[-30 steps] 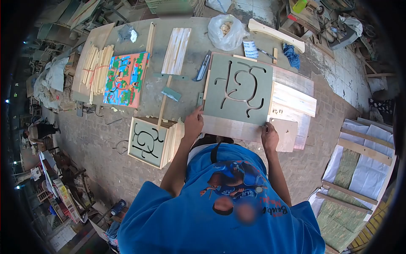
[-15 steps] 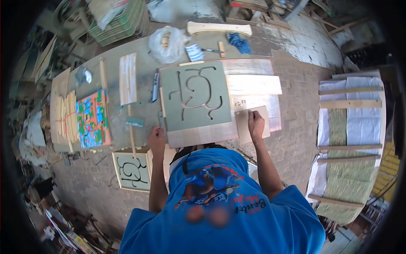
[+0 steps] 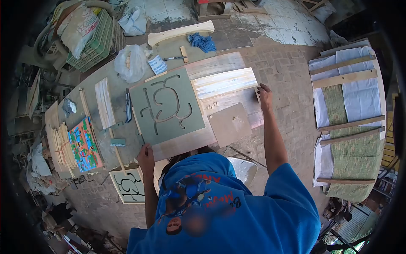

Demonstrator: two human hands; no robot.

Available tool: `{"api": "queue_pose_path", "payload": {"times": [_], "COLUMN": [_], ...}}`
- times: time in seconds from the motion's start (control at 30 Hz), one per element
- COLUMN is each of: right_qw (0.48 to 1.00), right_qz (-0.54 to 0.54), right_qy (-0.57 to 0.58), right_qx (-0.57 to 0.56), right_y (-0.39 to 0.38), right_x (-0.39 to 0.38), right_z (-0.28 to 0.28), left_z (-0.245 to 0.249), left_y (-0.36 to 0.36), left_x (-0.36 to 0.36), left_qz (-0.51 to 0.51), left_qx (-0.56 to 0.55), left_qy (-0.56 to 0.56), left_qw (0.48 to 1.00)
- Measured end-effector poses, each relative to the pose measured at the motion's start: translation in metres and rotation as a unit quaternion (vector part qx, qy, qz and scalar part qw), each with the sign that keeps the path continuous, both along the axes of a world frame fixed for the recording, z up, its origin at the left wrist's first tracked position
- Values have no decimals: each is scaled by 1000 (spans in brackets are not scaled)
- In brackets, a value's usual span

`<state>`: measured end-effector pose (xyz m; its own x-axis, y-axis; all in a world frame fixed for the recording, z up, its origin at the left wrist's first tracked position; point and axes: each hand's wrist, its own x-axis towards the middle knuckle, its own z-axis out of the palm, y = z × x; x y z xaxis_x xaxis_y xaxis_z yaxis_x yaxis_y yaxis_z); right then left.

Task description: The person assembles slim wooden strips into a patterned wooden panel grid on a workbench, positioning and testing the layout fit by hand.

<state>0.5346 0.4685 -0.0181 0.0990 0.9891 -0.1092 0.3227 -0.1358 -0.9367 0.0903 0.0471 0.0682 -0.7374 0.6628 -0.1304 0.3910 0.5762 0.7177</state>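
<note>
On the workbench lies a green-grey board [image 3: 171, 122] with curved slots cut in it and thin wooden strips along its edges. My left hand [image 3: 146, 157] is closed near the board's lower left corner; what it pinches, if anything, is too small to make out. Out to the right, my right hand [image 3: 265, 97] has bent fingers at the right end of a pale, streaked wooden plank [image 3: 226, 84]. Whether it grips the plank is unclear. A brown square panel [image 3: 230, 125] lies below the plank, and a few small wood pieces [image 3: 212, 105] rest above the panel.
A utility knife [image 3: 128, 106], a clear plastic bag [image 3: 131, 63], a blue cloth [image 3: 201, 42] and a colourful picture [image 3: 84, 144] lie on the bench. Beside the bench at the lower left is a second slotted panel [image 3: 128, 185]. A large panel with wooden battens [image 3: 347, 122] stands at right.
My right hand has moved from the brown panel up and right to the plank's end. The view has turned, and the small wood pieces now show more clearly.
</note>
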Motion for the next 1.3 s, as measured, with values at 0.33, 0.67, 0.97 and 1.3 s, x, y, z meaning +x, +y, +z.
{"api": "queue_pose_path", "payload": {"times": [0.33,0.67,0.97,1.3], "right_qw": [992,985,968,936], "right_qz": [-17,-42,-94,57], "right_qy": [102,159,204,298], "right_qx": [-67,-49,-114,-179], "right_y": [2,-3,-2,3], "right_x": [-18,-15,-13,6], "right_z": [4,-1,6,3], "left_z": [1,3,3,3], "left_y": [-6,-5,-5,-16], "left_x": [14,31,38,38], "left_qz": [-3,-36,-40,-46], "left_qx": [-27,-45,-52,-64], "left_qy": [-28,-2,-4,3], "left_qw": [999,998,998,997]}}
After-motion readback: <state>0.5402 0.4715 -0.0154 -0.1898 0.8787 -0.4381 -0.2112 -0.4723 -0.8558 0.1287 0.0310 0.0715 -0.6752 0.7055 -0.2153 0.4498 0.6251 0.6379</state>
